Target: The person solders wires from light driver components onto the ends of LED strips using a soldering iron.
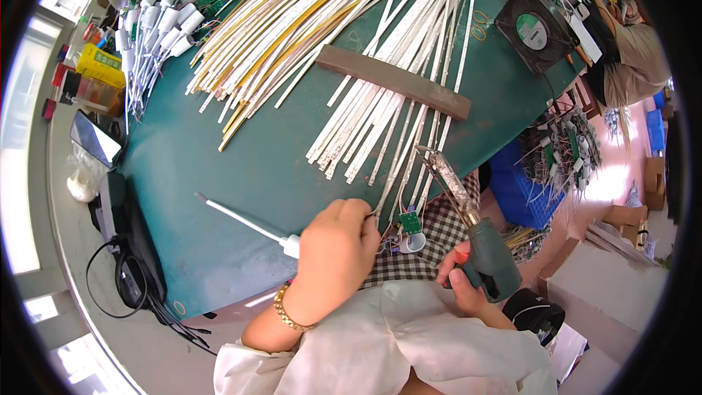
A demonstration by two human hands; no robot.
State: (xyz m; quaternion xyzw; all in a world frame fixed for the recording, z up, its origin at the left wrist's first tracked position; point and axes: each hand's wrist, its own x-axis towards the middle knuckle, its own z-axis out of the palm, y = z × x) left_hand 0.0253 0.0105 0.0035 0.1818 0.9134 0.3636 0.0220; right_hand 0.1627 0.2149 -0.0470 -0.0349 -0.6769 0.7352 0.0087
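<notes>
My right hand (462,278) is wrapped around the handle of a dark green soldering gun (493,260). Its metal barrel and tip (439,164) point up and left, over the lower ends of the strips. Closed in a pinch, my left hand (340,245) grips the end of a thin white strip (385,189) at the table's near edge. Beside that hand, a white plug-like piece (291,246) with a white cable (245,219) juts out to the left. A small green circuit board (411,222) with wires and a white round housing (412,243) sits between my hands, above checkered cloth.
A brown bar (395,82) lies across the white strips (358,128). More white and yellow strips (256,51) fan out behind. White cylindrical parts with cables (161,18) are bundled at far left. A black fan (535,29) stands far right; a blue crate (523,186) is below.
</notes>
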